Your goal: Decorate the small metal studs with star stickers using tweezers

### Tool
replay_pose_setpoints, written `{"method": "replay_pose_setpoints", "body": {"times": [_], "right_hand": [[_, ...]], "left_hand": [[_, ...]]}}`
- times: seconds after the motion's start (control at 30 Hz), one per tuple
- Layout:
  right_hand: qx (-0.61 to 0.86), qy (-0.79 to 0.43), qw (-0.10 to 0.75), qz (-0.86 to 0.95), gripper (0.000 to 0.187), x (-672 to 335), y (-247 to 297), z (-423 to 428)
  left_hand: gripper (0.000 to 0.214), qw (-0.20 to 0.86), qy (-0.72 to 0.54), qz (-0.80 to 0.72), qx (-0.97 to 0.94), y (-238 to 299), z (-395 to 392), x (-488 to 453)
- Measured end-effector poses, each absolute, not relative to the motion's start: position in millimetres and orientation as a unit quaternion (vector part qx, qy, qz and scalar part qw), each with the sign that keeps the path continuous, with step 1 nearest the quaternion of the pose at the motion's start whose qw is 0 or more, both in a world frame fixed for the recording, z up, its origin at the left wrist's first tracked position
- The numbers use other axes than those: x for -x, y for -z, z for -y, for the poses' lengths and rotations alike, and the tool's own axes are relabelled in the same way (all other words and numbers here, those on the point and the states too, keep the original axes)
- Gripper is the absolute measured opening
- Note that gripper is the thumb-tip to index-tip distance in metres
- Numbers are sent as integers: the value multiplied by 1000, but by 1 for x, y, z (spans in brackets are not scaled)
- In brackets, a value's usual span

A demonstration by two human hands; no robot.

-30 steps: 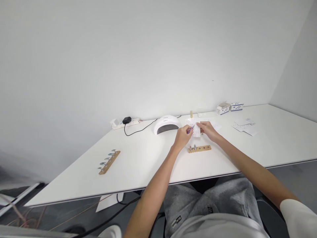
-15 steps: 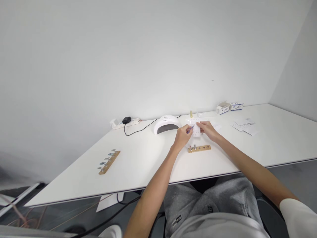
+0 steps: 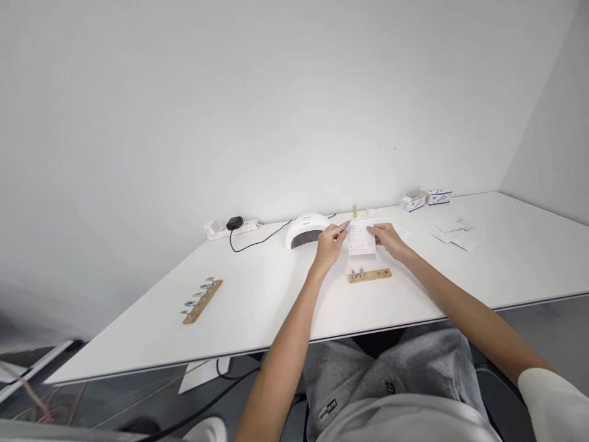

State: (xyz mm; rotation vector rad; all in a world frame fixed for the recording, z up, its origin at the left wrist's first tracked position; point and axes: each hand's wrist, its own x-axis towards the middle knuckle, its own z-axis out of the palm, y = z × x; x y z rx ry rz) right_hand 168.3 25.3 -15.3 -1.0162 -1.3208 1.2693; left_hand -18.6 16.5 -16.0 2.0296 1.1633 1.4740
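- Wood, in a strip set with metal pegs (image 3: 201,299), is seen lying far to the left on the white table (image 3: 257,288), well apart from both hands.
- A power strip with a black plug (image 3: 234,226) is placed at the back edge, and a white domed lamp (image 3: 307,231) is set to its right, just behind the left hand.
- The left hand (image 3: 328,245) has been drawn back to the left over the last second; its fingers are pinched together on a thin purple-tipped tool (image 3: 345,227), whose tip is now held at the sheet's left edge instead of over its middle.
- The small white sheet (image 3: 361,238) has been turned flatter towards the camera, so more of its face is shown; rows of tiny dots are made out on it, though what they are cannot be told.
- By this shift it is judged that one pick at the sheet is over and the tool is being re-aimed.
- A short wooden block with holes (image 3: 370,275) is seen below the sheet, two small pieces standing at its left end.
- The right hand (image 3: 390,239) is closed on the sheet's right edge, holding it above the table.
- Loose papers (image 3: 454,233) and two small boxes (image 3: 426,199) are left farther right.
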Motion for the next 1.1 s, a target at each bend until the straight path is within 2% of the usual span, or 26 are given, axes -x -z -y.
{"method": "replay_pose_setpoints", "body": {"times": [0.5,1.1], "right_hand": [[435,-507,502,550,24,-171,8,-22],[435,-507,497,554,28,-170,10,-23]], "left_hand": [[24,27,-403,-394,-825,22,-18,23],[25,0,-376,-409,-831,22,-16,21]]}}
